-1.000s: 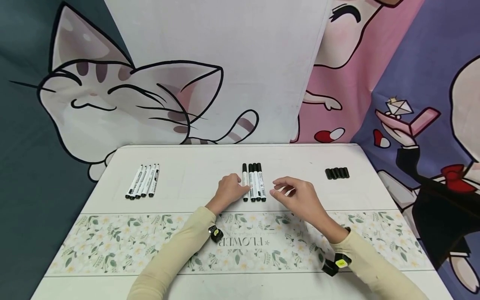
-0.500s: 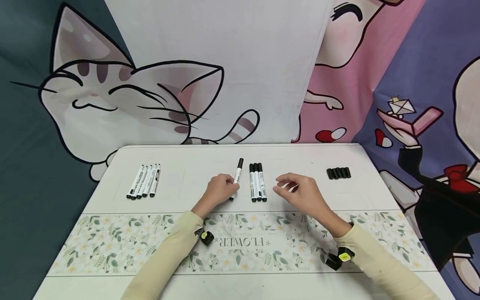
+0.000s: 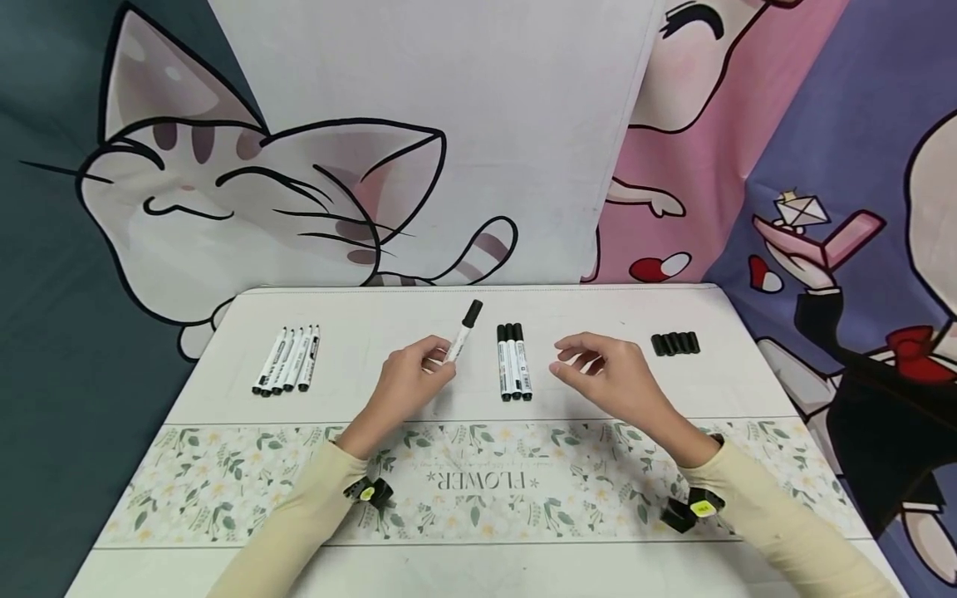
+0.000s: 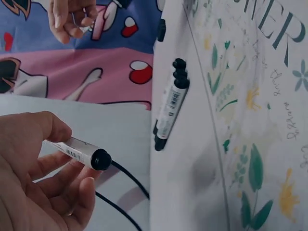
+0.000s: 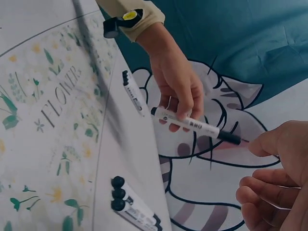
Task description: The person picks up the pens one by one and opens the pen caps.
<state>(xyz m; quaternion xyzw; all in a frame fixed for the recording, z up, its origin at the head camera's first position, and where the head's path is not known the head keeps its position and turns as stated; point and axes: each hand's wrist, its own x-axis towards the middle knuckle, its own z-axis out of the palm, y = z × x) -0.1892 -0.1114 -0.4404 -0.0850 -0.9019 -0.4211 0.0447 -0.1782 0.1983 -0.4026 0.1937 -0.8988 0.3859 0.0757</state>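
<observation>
A capped white marker with a black cap (image 3: 473,312) is pinched between the thumb and fingers of my left hand (image 3: 407,378). It is raised over the table and tilted, cap end up and away from me. In the left wrist view the black end of this marker (image 4: 79,150) faces the camera; in the right wrist view its whole length shows. My right hand (image 3: 609,374) hovers with loosely bent fingers and holds nothing. Between the two hands, three capped markers (image 3: 513,361) lie side by side on the table.
Several uncapped markers (image 3: 287,359) lie in a row at the left of the table. Several black caps (image 3: 674,344) stand together at the right. A floral printed band (image 3: 478,523) crosses the white table cover, and a cartoon cloth (image 3: 523,124) hangs behind.
My left hand has taken one marker from the middle row, lifted it and drawn it left towards me. My right hand has shifted slightly right. The side groups have stayed put.
</observation>
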